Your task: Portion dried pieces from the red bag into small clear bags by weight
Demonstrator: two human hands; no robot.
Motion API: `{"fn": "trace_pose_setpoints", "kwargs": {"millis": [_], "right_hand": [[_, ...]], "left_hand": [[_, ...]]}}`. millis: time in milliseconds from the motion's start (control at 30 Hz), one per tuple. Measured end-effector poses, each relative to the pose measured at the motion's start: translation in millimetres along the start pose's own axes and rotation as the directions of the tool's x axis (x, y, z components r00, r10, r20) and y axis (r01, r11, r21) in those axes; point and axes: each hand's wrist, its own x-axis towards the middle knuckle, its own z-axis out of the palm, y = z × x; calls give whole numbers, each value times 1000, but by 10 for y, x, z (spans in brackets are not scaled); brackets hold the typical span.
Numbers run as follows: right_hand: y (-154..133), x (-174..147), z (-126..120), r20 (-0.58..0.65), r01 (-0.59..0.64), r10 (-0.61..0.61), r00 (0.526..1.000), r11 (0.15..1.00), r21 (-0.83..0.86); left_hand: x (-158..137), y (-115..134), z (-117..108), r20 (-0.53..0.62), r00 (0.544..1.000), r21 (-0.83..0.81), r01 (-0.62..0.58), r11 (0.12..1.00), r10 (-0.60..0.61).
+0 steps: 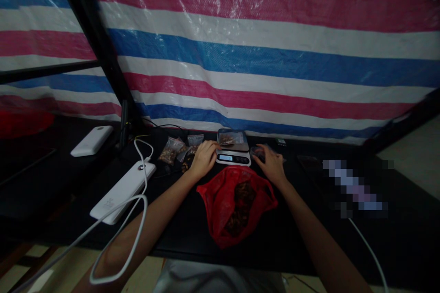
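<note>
A small white digital scale (pixel 222 157) with a lit display stands in the middle of the black table. On its platform lies a clear zip bag (pixel 231 138) with brown bits in it. My left hand (pixel 205 154) rests at the scale's left side, fingers stretched out and holding nothing that I can see. To the right of the scale, my right hand (pixel 272 165) has its fingers curled on a clear plastic bag (pixel 257 150), partly hidden beneath it. Between my forearms sits an open red plastic bag (pixel 220 197) with dark brown dried pieces (pixel 239 213) inside.
Several filled zip bags (pixel 169 152) lie left of the scale. A white power bank (pixel 120 192) with a looping white cable (pixel 145 201) is by my left arm; another white device (pixel 92 141) lies farther left. A blurred-out device (pixel 354 185) lies right. Striped sheeting (pixel 240 64) hangs behind.
</note>
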Motion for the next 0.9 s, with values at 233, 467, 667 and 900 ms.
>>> {"fn": "trace_pose_setpoints", "kwargs": {"millis": [233, 467, 667, 900], "right_hand": [[61, -26, 69, -29, -2, 0, 1000, 997, -82], [-127, 47, -59, -118, 66, -71, 991, 997, -41], [-494, 379, -149, -26, -15, 14, 1000, 999, -52], [-530, 630, -36, 72, -128, 126, 989, 991, 29]], "left_hand": [[-1, 10, -8, 43, 999, 16, -4, 1000, 4], [0, 5, -4, 67, 997, 43, -28, 999, 25], [-6, 2, -1, 67, 997, 41, -31, 999, 28], [-5, 5, -16, 87, 996, 66, -30, 997, 24]]}}
